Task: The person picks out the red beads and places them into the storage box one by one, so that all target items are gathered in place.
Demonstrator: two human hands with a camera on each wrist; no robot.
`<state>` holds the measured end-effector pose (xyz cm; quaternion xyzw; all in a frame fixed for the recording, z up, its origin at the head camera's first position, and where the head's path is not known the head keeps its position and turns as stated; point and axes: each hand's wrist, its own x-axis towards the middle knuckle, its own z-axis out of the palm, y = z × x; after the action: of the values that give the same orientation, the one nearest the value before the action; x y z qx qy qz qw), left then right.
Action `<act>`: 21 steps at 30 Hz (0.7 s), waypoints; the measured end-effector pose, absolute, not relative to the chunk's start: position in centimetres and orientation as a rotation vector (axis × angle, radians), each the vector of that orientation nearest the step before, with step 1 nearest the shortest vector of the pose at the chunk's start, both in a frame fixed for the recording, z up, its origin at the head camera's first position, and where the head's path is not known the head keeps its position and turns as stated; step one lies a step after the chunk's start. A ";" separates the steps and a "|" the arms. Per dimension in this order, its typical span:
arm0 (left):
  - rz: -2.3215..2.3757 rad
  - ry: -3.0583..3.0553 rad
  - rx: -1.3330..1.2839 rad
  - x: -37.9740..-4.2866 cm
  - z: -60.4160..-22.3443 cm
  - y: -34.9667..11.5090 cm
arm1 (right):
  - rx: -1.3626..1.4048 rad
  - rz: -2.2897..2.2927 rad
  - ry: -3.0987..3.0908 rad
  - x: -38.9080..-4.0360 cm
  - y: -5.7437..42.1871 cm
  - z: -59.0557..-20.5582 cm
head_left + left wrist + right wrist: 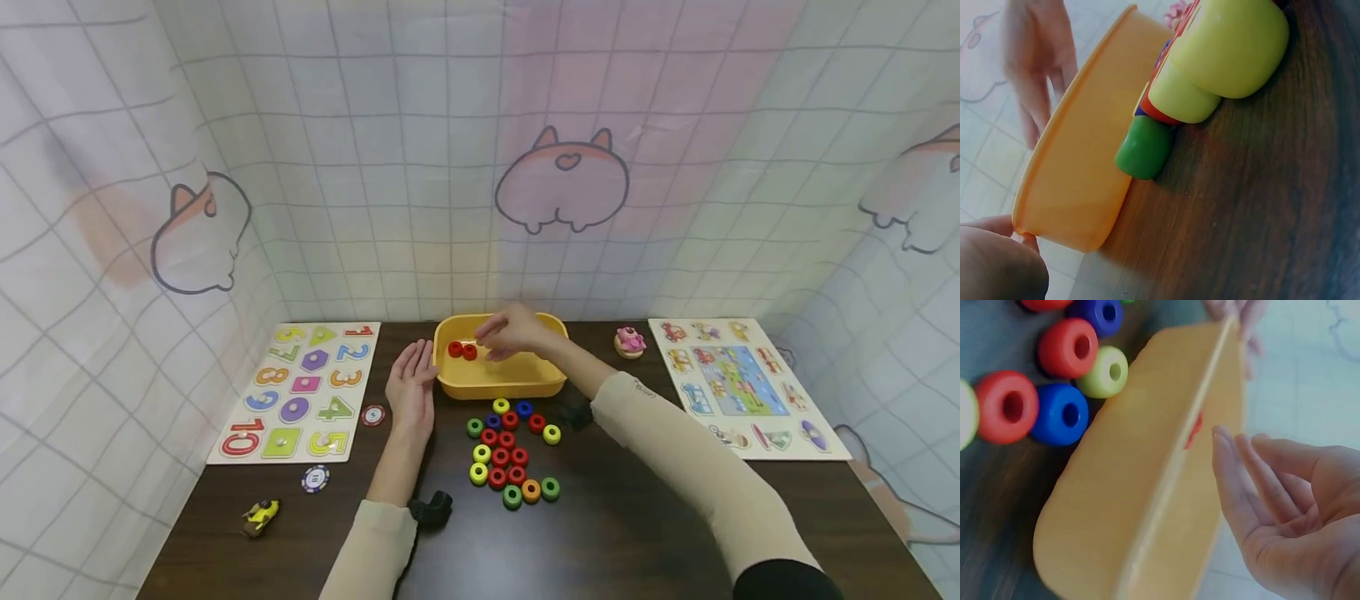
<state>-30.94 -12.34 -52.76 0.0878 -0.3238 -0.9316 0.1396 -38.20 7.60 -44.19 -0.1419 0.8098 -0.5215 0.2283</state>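
Note:
In the head view, a yellow plastic bin [495,390] stands at the back middle of the table, with a few red beads [469,352] inside at its left. My right hand [513,331] hovers over the bin, fingers loosely bent; the right wrist view shows nothing between its thumb and fingertips. At the bin's left end is my left hand [411,392], palm turned up, fingers extended, thumb at the rim. In front of the bin lies a cluster of thick ring-shaped beads [500,457] in red, yellow, green, blue and orange.
A number puzzle board [315,389] lies on the left, a picture puzzle board [742,392] on the right. Poker chips [316,478] and a small yellow toy vehicle [260,517] are at the left front. A pink-topped toy cupcake [629,342] stands right of the bin.

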 end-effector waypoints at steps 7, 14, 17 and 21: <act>-2.715 -0.935 0.241 -30.8 -52.5 -12.5 | -0.567 -1.315 2.233 -33.5 11.3 -42.1; -2.696 -0.933 0.243 -30.9 -52.9 -12.5 | -0.495 -1.073 2.345 -30.6 14.6 -44.0; -2.682 -0.955 0.245 -30.9 -53.0 -12.5 | -0.470 -1.017 2.397 -30.1 15.2 -45.2; -2.683 -0.977 0.259 -30.9 -53.1 -12.3 | -0.472 -1.027 2.387 -29.7 15.8 -46.8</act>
<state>-30.88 -12.34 -53.06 0.0895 -0.3377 -0.9269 0.1370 -29.70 15.83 -46.82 -0.1731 0.8755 -0.3769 0.2478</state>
